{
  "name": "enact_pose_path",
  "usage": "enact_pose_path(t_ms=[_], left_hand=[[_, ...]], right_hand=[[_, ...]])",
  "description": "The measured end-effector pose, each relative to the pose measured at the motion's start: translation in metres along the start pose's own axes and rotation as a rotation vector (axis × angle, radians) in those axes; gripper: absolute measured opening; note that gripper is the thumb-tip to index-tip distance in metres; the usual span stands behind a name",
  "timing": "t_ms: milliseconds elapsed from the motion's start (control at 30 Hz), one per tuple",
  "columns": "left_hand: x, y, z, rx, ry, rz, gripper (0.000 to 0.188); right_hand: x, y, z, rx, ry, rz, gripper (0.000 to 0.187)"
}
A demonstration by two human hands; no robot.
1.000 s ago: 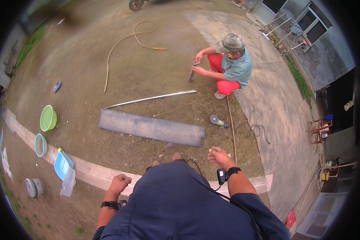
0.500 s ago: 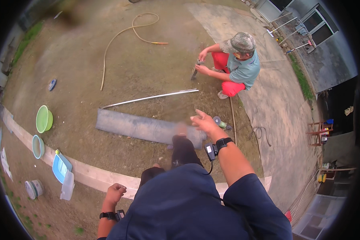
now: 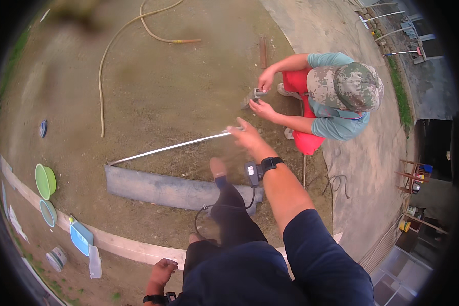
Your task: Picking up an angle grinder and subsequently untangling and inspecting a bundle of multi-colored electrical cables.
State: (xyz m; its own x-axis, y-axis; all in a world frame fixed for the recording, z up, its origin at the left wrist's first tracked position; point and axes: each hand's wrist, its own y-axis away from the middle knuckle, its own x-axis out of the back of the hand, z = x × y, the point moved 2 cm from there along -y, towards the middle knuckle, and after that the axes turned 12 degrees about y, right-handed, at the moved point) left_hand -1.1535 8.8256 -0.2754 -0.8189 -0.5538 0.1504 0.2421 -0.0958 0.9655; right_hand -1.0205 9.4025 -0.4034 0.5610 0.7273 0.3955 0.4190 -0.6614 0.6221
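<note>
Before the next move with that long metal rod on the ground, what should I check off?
1. Right hand at the near end of the long thin silver metal rod: ok, though a closed grip cannot be told through the blur.
2. Left hand free: ok, low by the body, fist closed, holding nothing visible.
3. Rod lying flat on the dirt: ok.
4. Crouching person's hands clear of the rod end: not ok, they work close beside it.
5. Grey flat slab clear of the rod: ok, apart.
</note>
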Motion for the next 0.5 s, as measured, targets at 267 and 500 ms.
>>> enact_pose_path(t_ms=[267, 500], left_hand=[[-0.069, -0.051, 0.117, 0.057, 0.032, -0.09, 0.022], [-0.073, -0.066, 0.142, 0.136, 0.024, -0.077, 0.018]], right_hand=[[0.036, -0.151, 0.038, -0.035, -0.002, 0.066, 0.092], [0.054, -0.201, 0.056, -0.224, -0.225, -0.018, 0.093]])
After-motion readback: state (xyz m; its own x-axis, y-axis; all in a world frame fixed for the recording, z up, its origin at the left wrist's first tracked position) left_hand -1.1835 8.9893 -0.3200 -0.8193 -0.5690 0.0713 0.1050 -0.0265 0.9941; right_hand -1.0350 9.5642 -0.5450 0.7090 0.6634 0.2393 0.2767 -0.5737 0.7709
